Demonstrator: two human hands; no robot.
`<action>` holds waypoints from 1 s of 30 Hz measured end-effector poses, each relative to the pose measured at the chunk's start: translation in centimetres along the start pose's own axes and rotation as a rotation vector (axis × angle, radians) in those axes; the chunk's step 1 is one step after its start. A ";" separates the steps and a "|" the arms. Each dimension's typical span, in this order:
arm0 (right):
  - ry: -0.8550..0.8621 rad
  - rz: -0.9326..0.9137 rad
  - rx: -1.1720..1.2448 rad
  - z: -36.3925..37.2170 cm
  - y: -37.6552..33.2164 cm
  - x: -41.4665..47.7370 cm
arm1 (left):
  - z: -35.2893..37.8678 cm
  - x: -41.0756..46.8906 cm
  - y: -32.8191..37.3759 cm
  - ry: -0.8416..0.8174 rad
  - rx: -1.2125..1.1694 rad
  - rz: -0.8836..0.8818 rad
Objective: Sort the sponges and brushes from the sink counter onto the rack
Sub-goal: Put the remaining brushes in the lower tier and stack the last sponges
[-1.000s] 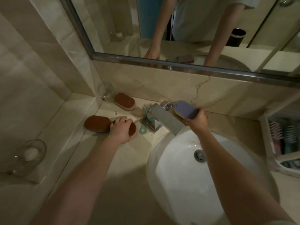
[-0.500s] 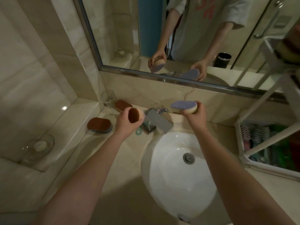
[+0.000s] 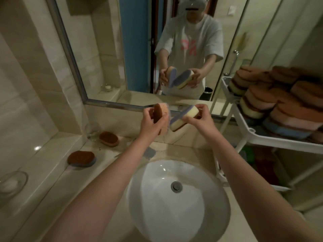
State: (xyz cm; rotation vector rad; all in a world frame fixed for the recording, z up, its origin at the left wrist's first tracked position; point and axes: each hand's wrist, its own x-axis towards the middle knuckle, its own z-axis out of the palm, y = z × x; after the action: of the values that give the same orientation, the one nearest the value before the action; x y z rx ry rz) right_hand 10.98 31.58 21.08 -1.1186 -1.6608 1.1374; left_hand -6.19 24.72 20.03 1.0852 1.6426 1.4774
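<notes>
My left hand (image 3: 152, 124) grips a brown-topped pink sponge (image 3: 160, 116) on edge, raised above the counter in front of the mirror. My right hand (image 3: 199, 119) holds a purple-topped yellow sponge (image 3: 183, 117), tilted, its low end almost touching the other sponge. Two more sponges lie on the counter: a brown and blue one (image 3: 81, 158) at the left and a brown and pink one (image 3: 109, 138) near the back wall. The white rack (image 3: 251, 135) stands at the right, its top shelf stacked with several sponges (image 3: 279, 102).
The white basin (image 3: 178, 201) sits below my arms; the tap is hidden behind my left forearm. A clear glass (image 3: 92, 131) stands at the back left, a glass dish (image 3: 12, 182) on the left ledge. Coloured items fill the rack's lower shelf (image 3: 262, 165).
Both hands lifted their sponges off the counter and tap area, rose higher, and came together in front of the mirror. The view tilted up and right, showing the rack's top shelf.
</notes>
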 end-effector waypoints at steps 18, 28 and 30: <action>0.432 -0.184 0.163 -14.1 -8.5 -2.2 | 14.6 -2.9 13.9 -0.340 -0.245 0.189; 0.248 -0.169 0.227 -21.9 -8.9 -4.2 | 19.5 -2.5 15.6 -0.665 -0.377 0.118; 0.175 -0.154 0.240 -23.0 -8.3 -4.3 | 20.7 -2.7 15.7 -0.654 -0.383 0.150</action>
State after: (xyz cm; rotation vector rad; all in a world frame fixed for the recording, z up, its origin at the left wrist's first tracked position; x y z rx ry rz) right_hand 31.92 31.20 34.48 -0.8957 -1.4087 1.0749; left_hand 15.63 31.51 32.59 1.3025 0.8071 1.2648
